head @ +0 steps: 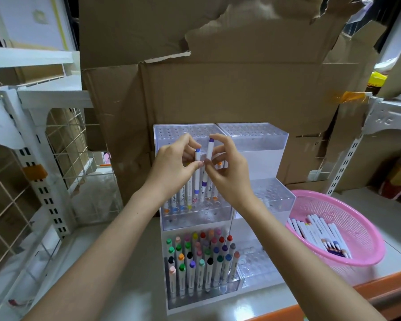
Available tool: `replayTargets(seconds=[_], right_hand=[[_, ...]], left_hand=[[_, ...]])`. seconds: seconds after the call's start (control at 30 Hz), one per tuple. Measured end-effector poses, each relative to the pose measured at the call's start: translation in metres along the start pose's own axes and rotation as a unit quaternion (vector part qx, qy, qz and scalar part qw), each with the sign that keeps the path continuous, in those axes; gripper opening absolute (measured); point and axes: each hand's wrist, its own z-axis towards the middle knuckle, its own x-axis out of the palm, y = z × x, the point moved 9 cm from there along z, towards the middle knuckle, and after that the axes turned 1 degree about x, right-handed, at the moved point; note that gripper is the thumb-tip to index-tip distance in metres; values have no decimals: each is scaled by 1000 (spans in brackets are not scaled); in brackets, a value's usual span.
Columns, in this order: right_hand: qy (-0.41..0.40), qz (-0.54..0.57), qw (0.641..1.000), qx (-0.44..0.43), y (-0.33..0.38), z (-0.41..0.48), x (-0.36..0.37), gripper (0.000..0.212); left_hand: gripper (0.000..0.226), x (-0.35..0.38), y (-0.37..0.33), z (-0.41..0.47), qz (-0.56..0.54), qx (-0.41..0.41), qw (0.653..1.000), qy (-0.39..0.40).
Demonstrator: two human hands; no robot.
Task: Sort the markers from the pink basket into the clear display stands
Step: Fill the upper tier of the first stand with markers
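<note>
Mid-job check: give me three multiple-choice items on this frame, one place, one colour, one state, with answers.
1. The pink basket sits where from the display stands? A) left B) right C) on top
2. Cap colour of the marker in the right hand? A) purple B) green C) orange
3. The left hand is: A) open, idle B) pinching a marker C) inside the basket
Answers: 1 B, it stands to the stands' right; 2 A, its upper cap is purple; 3 B, fingers pinch a blue-capped marker.
</note>
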Motion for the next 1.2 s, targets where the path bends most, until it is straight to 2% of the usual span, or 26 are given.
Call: replayTargets(seconds=[0.2,0.4,0.7,1.03,1.2], right_hand=[[3,4,1000,1,2,-2,-1,42],[-2,8,1000,14,0,-4,-4,42],[-7,1,1000,12,3,-8,-7,42],[-9,5,1000,16,3,-12,-7,43],[-11,12,1000,13,4,-12,-7,42]], left_hand=[[25,0,-3,-4,23,13,1000,-3],[27,-1,-1,-3,37,-8,999,-9],[21,3,0,-10,57,24,998,-10],[21,14,-2,-15,139,72,987,19],[22,11,-3,-19,167,85,982,9]])
